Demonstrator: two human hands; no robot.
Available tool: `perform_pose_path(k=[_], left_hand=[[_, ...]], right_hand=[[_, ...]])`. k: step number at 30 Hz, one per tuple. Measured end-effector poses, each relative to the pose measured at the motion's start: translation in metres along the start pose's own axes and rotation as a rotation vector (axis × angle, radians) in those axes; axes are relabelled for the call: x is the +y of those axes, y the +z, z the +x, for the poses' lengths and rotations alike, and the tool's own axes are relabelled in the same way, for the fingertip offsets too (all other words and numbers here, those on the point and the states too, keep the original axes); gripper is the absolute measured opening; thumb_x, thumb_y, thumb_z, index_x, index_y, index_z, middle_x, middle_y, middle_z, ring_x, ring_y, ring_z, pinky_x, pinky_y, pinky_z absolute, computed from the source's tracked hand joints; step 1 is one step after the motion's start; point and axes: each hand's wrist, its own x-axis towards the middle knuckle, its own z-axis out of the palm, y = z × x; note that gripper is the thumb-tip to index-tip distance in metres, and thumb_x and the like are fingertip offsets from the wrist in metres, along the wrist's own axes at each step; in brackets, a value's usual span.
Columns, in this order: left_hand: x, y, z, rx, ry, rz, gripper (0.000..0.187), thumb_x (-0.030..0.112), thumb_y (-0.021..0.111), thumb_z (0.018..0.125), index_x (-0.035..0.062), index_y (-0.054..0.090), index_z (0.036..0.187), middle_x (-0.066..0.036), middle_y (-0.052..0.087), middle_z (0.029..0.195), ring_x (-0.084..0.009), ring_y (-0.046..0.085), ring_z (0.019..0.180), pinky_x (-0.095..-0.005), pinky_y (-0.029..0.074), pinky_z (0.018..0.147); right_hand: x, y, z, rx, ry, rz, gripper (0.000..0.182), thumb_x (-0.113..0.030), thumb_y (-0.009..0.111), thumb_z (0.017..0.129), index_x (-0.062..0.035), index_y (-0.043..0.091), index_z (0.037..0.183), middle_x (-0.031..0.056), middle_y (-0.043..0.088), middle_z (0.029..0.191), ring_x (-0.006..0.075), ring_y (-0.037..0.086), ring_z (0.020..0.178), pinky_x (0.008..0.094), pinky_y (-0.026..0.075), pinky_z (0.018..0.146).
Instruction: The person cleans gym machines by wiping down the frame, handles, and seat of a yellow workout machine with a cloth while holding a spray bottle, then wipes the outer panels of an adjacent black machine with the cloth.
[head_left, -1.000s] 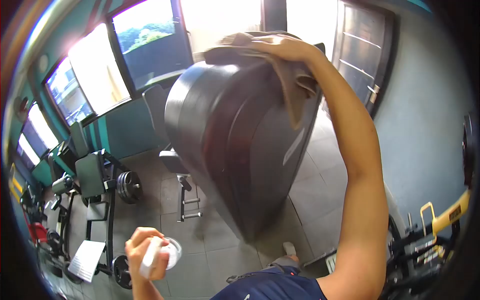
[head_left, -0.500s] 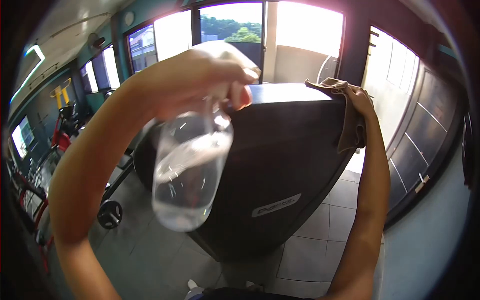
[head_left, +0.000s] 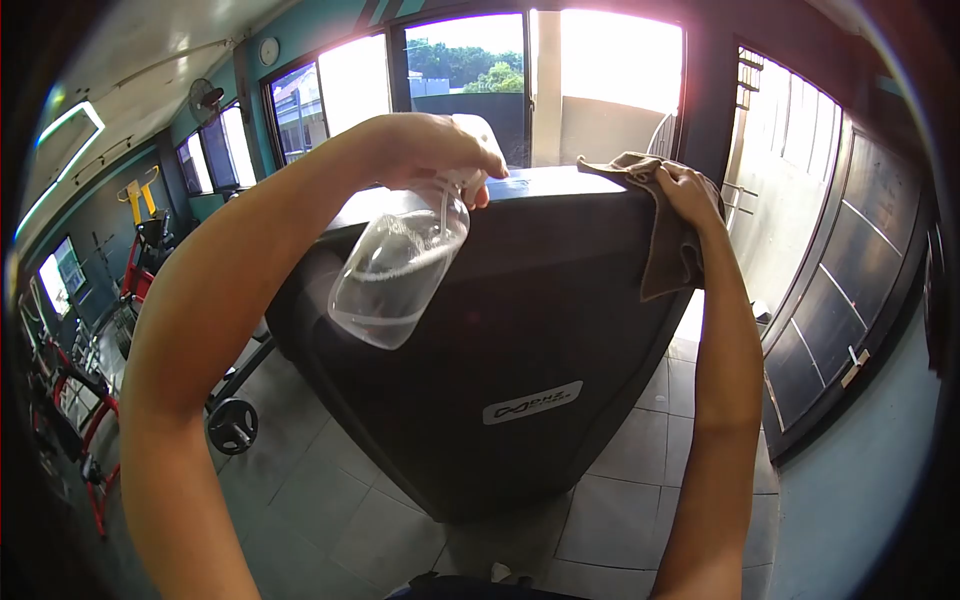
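A clear spray bottle [head_left: 400, 270], part full of liquid, hangs tilted from my left hand [head_left: 440, 150], whose fingers are wrapped round its neck and trigger. Below and behind it stands a large black machine housing [head_left: 480, 330] with a logo plate on its face. On the right end of the housing's shiny top edge, my right hand [head_left: 690, 190] presses a brown cloth [head_left: 668, 245]. Part of the cloth drapes down over the side. The bottle's nozzle is hidden by my left hand.
A weight plate [head_left: 232, 426] sits low at the left, near red-framed gym equipment [head_left: 95, 430]. Windows [head_left: 460, 75] line the back. On the right are a dark door [head_left: 840, 270] and a blue wall [head_left: 860, 480]. Grey tiles [head_left: 620, 520] cover the floor.
The bottle has moved up and farther away from me, over the housing's top edge, and tilts more. My right hand and the cloth have shifted slightly left in view.
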Motion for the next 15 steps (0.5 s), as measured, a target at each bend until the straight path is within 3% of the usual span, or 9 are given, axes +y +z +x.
perform_pose_path(k=[5,6,8,9,10,11,12,13,15], left_hand=[[-0.028,-0.014,-0.075,0.043,0.129,0.015,0.036,0.036,0.066,0.089,0.0005,0.068,0.092,-0.009,0.066,0.089,-0.0159,0.063,0.075,-0.0299,0.055,0.064],[-0.046,-0.018,-0.089,0.046,0.303,0.056,0.036,0.037,0.065,0.09,0.0005,0.069,0.092,-0.009,0.067,0.088,-0.0153,0.064,0.075,-0.0299,0.055,0.065],[-0.06,-0.009,-0.127,0.068,0.298,-0.017,0.037,0.038,0.062,0.092,0.0011,0.069,0.092,-0.008,0.068,0.085,-0.0137,0.064,0.072,-0.0291,0.057,0.065],[-0.075,-0.006,-0.142,-0.004,0.378,0.002,0.034,0.035,0.063,0.092,0.001,0.068,0.093,-0.007,0.068,0.083,-0.0121,0.064,0.069,-0.0277,0.055,0.062],[-0.091,-0.004,-0.156,-0.077,0.457,0.016,0.031,0.032,0.064,0.092,0.001,0.068,0.095,-0.005,0.068,0.081,-0.0106,0.063,0.066,-0.0263,0.052,0.058],[-0.1,0.005,-0.178,-0.107,0.415,0.013,0.027,0.027,0.068,0.089,0.0012,0.067,0.097,-0.004,0.069,0.083,-0.0092,0.063,0.067,-0.0254,0.051,0.059],[-0.125,0.023,-0.2,-0.009,0.392,0.009,0.027,0.023,0.073,0.085,0.0015,0.067,0.099,-0.005,0.069,0.083,-0.0098,0.064,0.068,-0.0248,0.051,0.061],[-0.138,0.047,-0.216,0.103,0.643,-0.067,0.018,0.019,0.074,0.084,0.0036,0.065,0.089,-0.004,0.06,0.069,-0.012,0.058,0.061,-0.0277,0.045,0.055],[-0.175,0.065,-0.247,0.019,0.444,-0.161,0.02,0.018,0.074,0.083,0.0009,0.065,0.088,-0.006,0.059,0.07,-0.0132,0.058,0.062,-0.028,0.043,0.055]], right_hand=[[-0.065,0.005,-0.017,-0.061,-0.039,-0.263,0.057,-0.055,0.041,0.093,-0.0185,0.059,0.133,0.0118,0.059,0.134,0.0324,0.061,0.117,0.0437,0.041,0.105],[-0.095,0.009,-0.024,-0.121,-0.061,-0.311,0.058,-0.055,0.039,0.095,-0.0195,0.056,0.137,0.0116,0.056,0.138,0.032,0.06,0.119,0.0446,0.04,0.107],[-0.197,-0.01,-0.054,-0.436,-0.277,-0.029,0.056,-0.049,0.033,0.1,-0.015,0.05,0.141,0.0156,0.056,0.137,0.0325,0.055,0.125,0.0435,0.04,0.108],[-0.222,0.037,-0.034,-0.453,-0.493,0.128,0.051,-0.045,0.034,0.101,-0.0131,0.055,0.135,0.0147,0.063,0.127,0.0296,0.062,0.115,0.0425,0.047,0.099],[-0.262,0.125,-0.005,-0.305,-0.943,-0.109,0.041,-0.034,0.038,0.101,-0.0122,0.062,0.125,0.01,0.069,0.115,0.0267,0.067,0.105,0.0404,0.052,0.091],[-0.323,0.11,-0.033,-0.371,-1.047,0.089,0.034,-0.022,0.039,0.1,-0.012,0.066,0.118,0.0085,0.071,0.108,0.0247,0.069,0.099,0.0373,0.054,0.085],[-0.386,0.099,-0.055,-0.505,-1.091,0.035,0.038,-0.029,0.039,0.101,-0.0103,0.065,0.122,0.0116,0.067,0.118,0.027,0.063,0.11,0.0392,0.05,0.092],[-0.425,0.08,-0.073,-0.644,-1.137,-0.021,0.043,-0.035,0.039,0.101,-0.0086,0.063,0.125,0.0147,0.063,0.127,0.0292,0.057,0.121,0.0412,0.046,0.099],[-0.447,0.024,-0.12,-0.631,-0.722,-0.07,0.053,-0.046,0.038,0.101,-0.0086,0.059,0.132,0.0142,0.059,0.134,0.0298,0.052,0.129,0.041,0.04,0.107]])
